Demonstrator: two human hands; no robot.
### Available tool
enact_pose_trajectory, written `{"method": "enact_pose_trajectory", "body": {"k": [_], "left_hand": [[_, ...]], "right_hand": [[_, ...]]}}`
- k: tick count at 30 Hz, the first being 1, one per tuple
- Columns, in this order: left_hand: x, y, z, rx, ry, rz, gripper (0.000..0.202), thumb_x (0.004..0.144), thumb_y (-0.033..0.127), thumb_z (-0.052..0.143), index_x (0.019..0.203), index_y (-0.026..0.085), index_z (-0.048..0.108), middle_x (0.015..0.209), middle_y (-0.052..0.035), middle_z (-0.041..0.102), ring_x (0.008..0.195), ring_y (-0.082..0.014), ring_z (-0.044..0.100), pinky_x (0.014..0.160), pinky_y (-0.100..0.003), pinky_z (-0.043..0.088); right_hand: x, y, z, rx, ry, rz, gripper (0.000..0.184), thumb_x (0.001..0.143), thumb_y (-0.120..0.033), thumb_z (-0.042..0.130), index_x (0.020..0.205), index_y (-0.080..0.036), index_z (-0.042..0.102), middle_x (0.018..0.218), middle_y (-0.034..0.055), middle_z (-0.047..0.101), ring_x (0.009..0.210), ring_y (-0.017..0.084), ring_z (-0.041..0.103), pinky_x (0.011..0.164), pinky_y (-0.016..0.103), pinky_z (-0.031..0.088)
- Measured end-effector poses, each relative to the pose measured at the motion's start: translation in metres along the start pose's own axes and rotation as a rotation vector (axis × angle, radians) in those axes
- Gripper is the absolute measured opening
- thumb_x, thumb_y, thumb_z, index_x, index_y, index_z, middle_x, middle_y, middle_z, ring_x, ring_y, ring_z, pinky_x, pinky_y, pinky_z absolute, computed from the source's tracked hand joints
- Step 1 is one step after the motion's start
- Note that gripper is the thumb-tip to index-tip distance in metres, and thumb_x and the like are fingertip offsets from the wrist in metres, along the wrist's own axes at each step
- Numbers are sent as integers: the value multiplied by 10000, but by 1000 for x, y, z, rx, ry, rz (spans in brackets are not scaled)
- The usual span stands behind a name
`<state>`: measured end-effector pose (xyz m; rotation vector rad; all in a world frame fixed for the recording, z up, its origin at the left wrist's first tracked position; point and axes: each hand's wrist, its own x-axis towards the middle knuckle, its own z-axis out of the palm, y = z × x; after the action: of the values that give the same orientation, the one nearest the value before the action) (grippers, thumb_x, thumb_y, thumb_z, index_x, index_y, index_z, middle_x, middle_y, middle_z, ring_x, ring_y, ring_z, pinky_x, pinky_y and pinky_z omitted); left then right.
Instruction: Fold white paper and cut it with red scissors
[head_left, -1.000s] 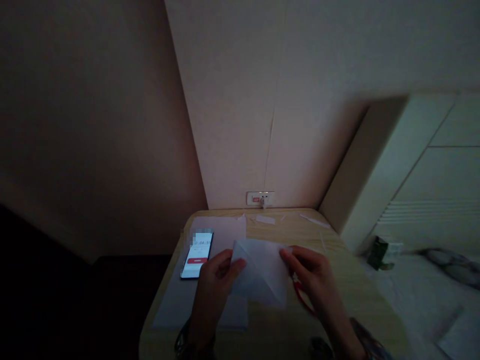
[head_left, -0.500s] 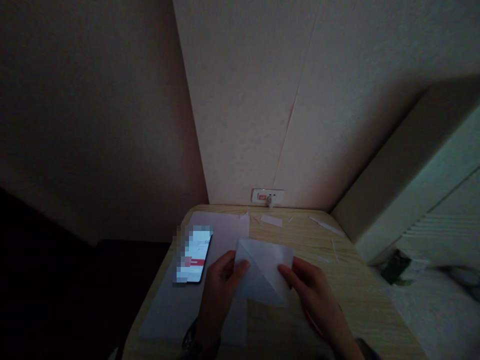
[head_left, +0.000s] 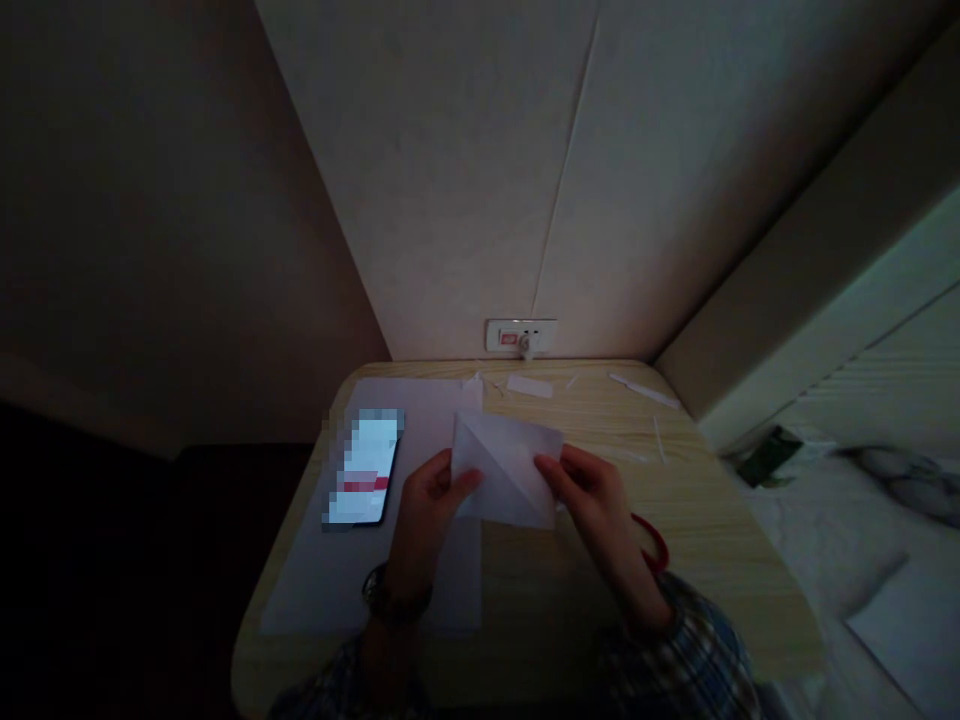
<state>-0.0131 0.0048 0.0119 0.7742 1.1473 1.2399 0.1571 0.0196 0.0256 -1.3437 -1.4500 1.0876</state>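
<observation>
Between my two hands is a small white sheet of paper (head_left: 506,470) with a diagonal crease or fold line across it, held above the table. My left hand (head_left: 433,500) pinches its left edge, thumb on top. The right edge is gripped by my right hand (head_left: 586,485), its thumb also on the upper face and the other fingers partly hidden behind. Under my left forearm lies a larger white sheet (head_left: 300,590), with a lit phone (head_left: 366,465) resting on it. A red curved handle (head_left: 656,545) shows beside my right wrist; the rest of that object is hidden.
Paper scraps (head_left: 529,386) and thin strips (head_left: 643,389) lie along the back of the wooden table (head_left: 720,590). A wall socket (head_left: 521,336) with a plug sits just above its rear edge. To the right, a green packet (head_left: 770,458) and another white sheet (head_left: 911,620) rest on a pale surface.
The view has tilted down and shifted, so the table, paper and hands appear higher and slightly left. Both hands keep their hold on the paper. More of the red handle shows.
</observation>
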Motion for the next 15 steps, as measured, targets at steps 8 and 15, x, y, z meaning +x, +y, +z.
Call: {"method": "enact_pose_trajectory", "body": {"k": [8,15], "left_hand": [[8,-5,-7,103,-43,0,280,782,328,595,1003,165,646,860,-47,710,724,-170,645,587,-224,478],[11,-4,-3,298,121,-6,188,703,337,641,635,164,611,481,45,576,412,-109,553,394,-179,415]], "right_hand": [[6,11,0,18,47,8,329,813,-355,556,548,-177,477,530,-47,379,508,95,343,451,219,246],[5,13,-3,68,90,3,305,807,-337,565,553,-173,520,498,-49,400,484,93,360,442,215,253]]}}
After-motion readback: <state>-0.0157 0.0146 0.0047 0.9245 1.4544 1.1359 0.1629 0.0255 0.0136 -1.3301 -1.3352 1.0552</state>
